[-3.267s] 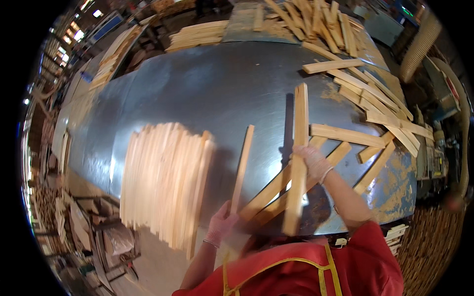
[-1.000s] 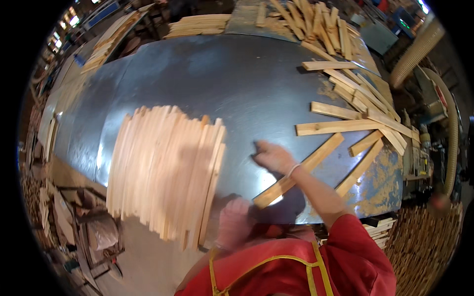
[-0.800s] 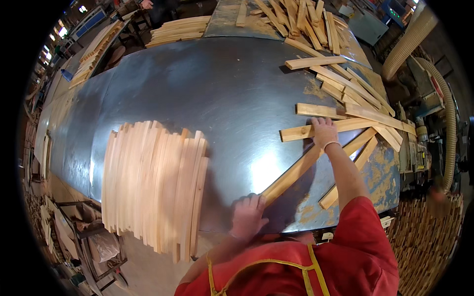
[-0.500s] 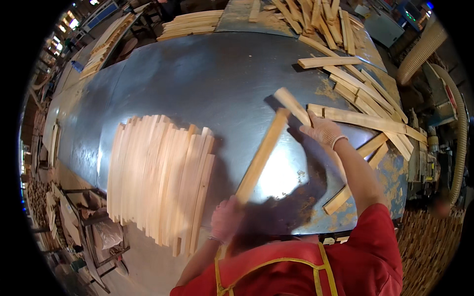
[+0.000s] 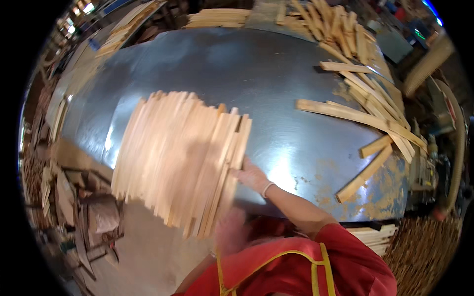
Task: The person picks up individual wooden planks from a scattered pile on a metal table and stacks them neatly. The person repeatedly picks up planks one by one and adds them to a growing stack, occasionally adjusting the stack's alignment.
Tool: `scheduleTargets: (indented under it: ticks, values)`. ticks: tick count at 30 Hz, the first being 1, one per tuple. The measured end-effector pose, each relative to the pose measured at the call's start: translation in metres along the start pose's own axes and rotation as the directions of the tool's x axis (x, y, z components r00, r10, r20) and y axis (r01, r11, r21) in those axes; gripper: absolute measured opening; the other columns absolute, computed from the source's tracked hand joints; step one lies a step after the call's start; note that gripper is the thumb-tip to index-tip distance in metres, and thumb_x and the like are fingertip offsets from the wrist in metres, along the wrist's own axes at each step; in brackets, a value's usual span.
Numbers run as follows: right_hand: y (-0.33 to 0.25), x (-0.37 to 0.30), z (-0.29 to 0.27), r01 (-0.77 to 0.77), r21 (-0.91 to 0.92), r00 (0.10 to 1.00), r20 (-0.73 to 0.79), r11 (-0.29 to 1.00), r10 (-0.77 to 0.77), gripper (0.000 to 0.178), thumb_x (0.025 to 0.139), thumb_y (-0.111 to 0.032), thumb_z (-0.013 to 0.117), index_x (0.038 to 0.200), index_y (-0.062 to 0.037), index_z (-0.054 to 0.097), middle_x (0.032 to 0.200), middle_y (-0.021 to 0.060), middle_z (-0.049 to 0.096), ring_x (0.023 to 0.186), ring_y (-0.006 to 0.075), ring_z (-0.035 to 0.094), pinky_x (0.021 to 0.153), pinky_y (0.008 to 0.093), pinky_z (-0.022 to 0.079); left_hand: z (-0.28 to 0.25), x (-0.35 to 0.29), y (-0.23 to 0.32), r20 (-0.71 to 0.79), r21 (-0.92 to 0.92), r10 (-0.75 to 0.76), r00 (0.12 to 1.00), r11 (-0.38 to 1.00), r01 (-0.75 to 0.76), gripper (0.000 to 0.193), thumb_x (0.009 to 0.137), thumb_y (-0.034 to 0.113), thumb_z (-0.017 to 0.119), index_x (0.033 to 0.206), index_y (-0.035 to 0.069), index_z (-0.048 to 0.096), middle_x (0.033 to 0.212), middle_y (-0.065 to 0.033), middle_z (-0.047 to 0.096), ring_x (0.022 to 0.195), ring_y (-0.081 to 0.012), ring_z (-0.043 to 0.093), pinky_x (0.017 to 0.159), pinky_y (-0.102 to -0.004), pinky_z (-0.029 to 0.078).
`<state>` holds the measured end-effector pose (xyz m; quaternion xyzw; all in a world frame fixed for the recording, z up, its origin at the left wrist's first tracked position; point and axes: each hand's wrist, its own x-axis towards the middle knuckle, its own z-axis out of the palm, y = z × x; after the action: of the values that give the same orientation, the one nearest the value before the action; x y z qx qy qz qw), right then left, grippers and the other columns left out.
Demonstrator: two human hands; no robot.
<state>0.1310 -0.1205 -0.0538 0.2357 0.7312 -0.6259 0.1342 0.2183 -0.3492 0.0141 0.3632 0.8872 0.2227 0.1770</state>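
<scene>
A row of pale wooden strips [image 5: 168, 153] lies side by side on the dark metal tabletop, their near ends uneven and jutting past its edge. At the row's right side, my right hand [image 5: 253, 177], in a light glove, grips the outermost wooden strip [image 5: 239, 148] along its outer edge. My left hand [image 5: 231, 231] is by the near end of that strip; motion smears its fingers, so its hold is unclear. A shadow falls over the middle of the row.
Loose wooden strips [image 5: 363, 117] lie crisscrossed on the right of the metal table [image 5: 276, 64], with a jumbled heap [image 5: 340, 27] beyond. Another stack [image 5: 217, 18] is at the far edge. A ribbed hose [image 5: 428, 64] hangs at right; a metal frame stand [image 5: 98, 222] is at lower left.
Both hands have brought their strips to the row's right side, and my right hand has come left from the loose pieces. The view has shifted, so the row appears farther right.
</scene>
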Motion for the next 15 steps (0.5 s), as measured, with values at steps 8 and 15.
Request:
scheduleTargets:
  ticks: [8,15]
  values:
    - [0.029,-0.079,-0.222,0.031,-0.577,0.978,-0.151,0.816,-0.144,0.054,0.093,-0.032,0.067,0.140,-0.0058,0.060,0.121,0.0262,0.072,0.114,0.0450,0.067,0.099,0.0498,0.053,0.030,0.032,0.002,0.362,-0.186,0.034,0.931,0.982,0.037,0.052,0.089,0.036,0.078,0.132,0.009,0.069,0.135,-0.0174,0.067,0.121,-0.0408,0.065,0.101,-0.0528,0.054]
    - [0.199,-0.242,-0.390,-0.419,-0.908,0.897,-0.409,-0.025,-0.167,0.044,0.090,-0.028,0.071,0.133,-0.0191,0.072,0.115,0.0094,0.072,0.123,0.0316,0.060,0.100,0.0499,0.046,0.008,0.093,0.011,0.525,0.090,-0.122,0.842,0.992,0.087,0.060,0.087,0.040,0.080,0.138,0.011,0.066,0.138,-0.0152,0.065,0.125,-0.0389,0.063,0.102,-0.0526,0.053]
